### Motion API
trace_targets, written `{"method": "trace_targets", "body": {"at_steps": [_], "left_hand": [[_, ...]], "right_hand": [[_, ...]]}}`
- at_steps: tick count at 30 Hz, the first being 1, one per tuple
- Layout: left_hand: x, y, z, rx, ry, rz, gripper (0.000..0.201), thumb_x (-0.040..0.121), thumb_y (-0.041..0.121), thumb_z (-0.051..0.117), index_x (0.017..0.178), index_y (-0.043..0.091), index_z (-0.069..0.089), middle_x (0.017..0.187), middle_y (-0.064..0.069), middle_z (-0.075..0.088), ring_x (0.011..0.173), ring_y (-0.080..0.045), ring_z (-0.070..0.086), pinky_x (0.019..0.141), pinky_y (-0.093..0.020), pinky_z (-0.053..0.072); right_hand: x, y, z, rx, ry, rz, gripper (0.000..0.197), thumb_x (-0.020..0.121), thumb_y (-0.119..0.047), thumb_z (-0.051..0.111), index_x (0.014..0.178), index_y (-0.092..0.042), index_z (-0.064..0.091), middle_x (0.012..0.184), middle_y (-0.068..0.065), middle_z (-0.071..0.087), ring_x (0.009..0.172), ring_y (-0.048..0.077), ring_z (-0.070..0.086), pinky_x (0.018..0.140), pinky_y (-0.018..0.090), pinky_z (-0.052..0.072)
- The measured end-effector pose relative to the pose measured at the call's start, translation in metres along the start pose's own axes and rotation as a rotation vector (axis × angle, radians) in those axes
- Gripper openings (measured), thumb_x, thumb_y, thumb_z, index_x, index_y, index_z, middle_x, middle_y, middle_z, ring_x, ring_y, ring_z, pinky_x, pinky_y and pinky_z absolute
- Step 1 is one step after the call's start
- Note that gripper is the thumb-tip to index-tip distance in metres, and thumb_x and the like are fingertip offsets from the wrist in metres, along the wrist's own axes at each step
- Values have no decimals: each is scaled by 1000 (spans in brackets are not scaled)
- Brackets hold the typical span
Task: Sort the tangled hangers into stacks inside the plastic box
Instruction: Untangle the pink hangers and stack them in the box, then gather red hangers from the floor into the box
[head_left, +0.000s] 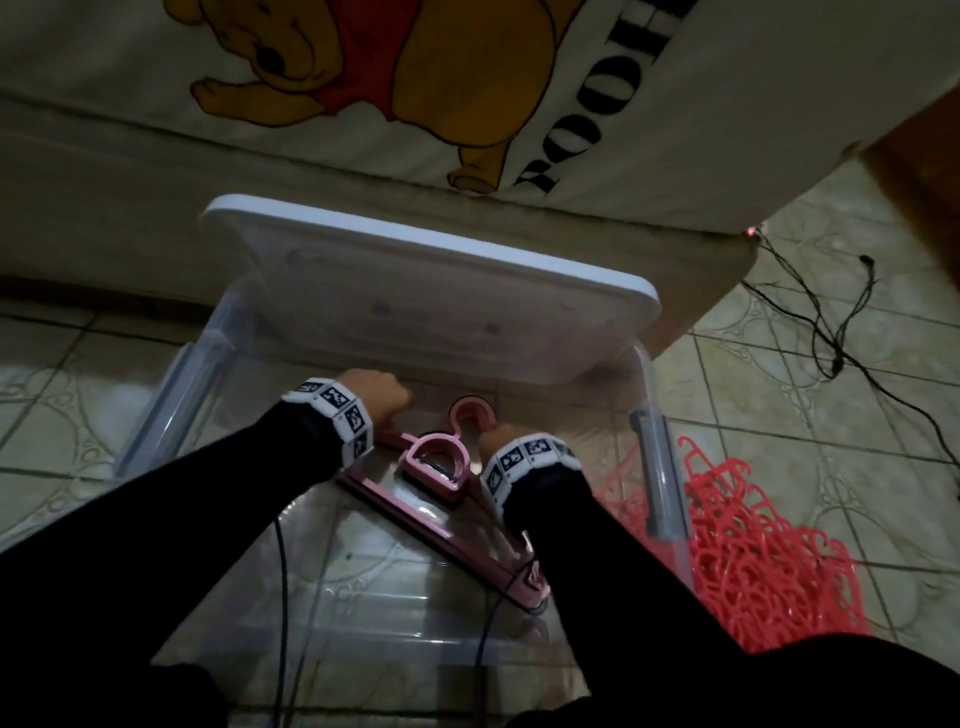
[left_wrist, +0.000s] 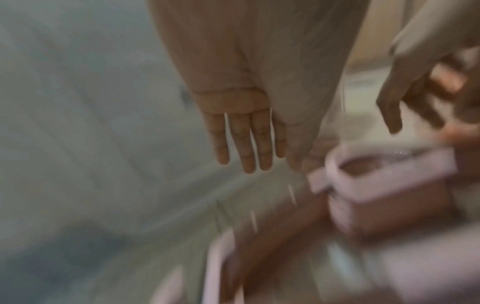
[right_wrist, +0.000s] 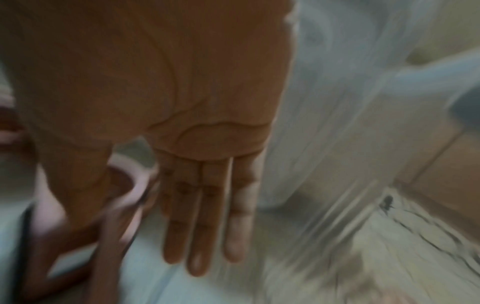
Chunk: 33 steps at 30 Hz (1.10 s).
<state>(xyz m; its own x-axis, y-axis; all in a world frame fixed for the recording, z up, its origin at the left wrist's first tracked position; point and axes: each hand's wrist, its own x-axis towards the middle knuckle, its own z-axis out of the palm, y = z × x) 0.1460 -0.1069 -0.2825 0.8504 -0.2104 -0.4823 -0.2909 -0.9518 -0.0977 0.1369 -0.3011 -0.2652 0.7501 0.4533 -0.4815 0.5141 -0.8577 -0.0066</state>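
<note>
Both hands, left and right, fingers straight, flank pink hangers; blanket (reads "POOH").

Head looks down; blurred wrist views seemingly fingerward.

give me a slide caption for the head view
Both hands, left and right, over pink hangers in the clear plastic box; red hangers heaped outside.

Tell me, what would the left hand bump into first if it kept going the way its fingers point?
Probably the clear plastic box: its far wall, under the white lid. The left hand has straight fingers with nothing showing ahead of them. The wrist view is blurry, so depth is unsure.
</note>
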Motion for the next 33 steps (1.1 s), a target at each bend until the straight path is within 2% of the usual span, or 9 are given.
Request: {"method": "trace_targets", "body": {"at_steps": [2, 5, 8, 10, 14, 18, 23, 27, 33], "left_hand": [[-11, -2, -31, -23, 104, 1, 31, 92, 27, 50, 122, 20, 54, 118, -12, 62, 107, -31, 61, 83, -38, 50], [-29, 2, -80, -106, 252, 10, 33, 91, 28, 52, 124, 24, 53, 115, -7, 65, 105, -28, 62, 82, -36, 50], [-45, 19, -132, -147, 446, 12, 28, 93, 37, 51, 117, 26, 58, 106, 0, 68, 97, -24, 63, 73, -31, 48], [-52, 39, -165, -199, 526, 27, 26, 93, 41, 50, 112, 26, 60, 101, 2, 69, 92, -22, 63, 69, -31, 47], [-55, 97, -217, -315, 591, 41, 28, 92, 50, 48, 104, 29, 61, 103, 4, 69, 99, -23, 61, 73, -31, 44], [-41, 171, -239, -316, 539, 109, 36, 91, 55, 47, 105, 25, 63, 111, -4, 68, 105, -27, 61, 83, -34, 49], [-5, 248, -233, -296, 480, 188, 38, 90, 58, 47, 105, 25, 59, 112, -4, 67, 105, -27, 61, 83, -35, 50], [31, 296, -212, -239, 370, 213, 47, 89, 60, 46, 116, 23, 56, 117, -1, 64, 108, -24, 59, 85, -35, 49], [86, 349, -160, -179, 177, 177, 69, 85, 67, 48, 126, 11, 47, 122, -12, 58, 109, -28, 58, 78, -34, 44]], "right_hand": [[-5, 6, -32, 21, 40, -34, 19, 78, -24, 59, 96, -23, 59, 85, 3, 65, 85, 25, 68, 63, 33, 50], [-11, 23, -79, 18, 68, -12, 26, 80, -34, 66, 100, -16, 65, 101, 12, 68, 95, 29, 67, 81, 42, 55], [-40, 58, -129, 30, 160, -3, 29, 86, -36, 64, 103, -12, 68, 104, 11, 68, 97, 29, 64, 84, 34, 51], [-73, 89, -157, 66, 250, 59, 29, 86, -37, 63, 103, -14, 69, 105, 9, 69, 98, 27, 63, 80, 28, 46], [-151, 159, -171, 176, 366, 262, 34, 85, -41, 64, 105, -13, 67, 109, 12, 68, 104, 28, 61, 85, 30, 47], [-215, 226, -131, 351, 415, 521, 48, 80, -49, 67, 113, -15, 59, 116, 9, 63, 110, 26, 56, 88, 32, 44], [-263, 287, -28, 567, 326, 774, 63, 75, -53, 71, 121, -13, 53, 121, 9, 61, 111, 25, 57, 87, 30, 45], [-282, 312, 62, 697, 235, 904, 78, 69, -57, 74, 126, -11, 48, 128, 9, 57, 114, 26, 55, 87, 31, 44], [-277, 325, 156, 784, 95, 1018, 106, 57, -66, 77, 136, -8, 35, 137, 12, 47, 123, 28, 48, 98, 37, 44]]}}
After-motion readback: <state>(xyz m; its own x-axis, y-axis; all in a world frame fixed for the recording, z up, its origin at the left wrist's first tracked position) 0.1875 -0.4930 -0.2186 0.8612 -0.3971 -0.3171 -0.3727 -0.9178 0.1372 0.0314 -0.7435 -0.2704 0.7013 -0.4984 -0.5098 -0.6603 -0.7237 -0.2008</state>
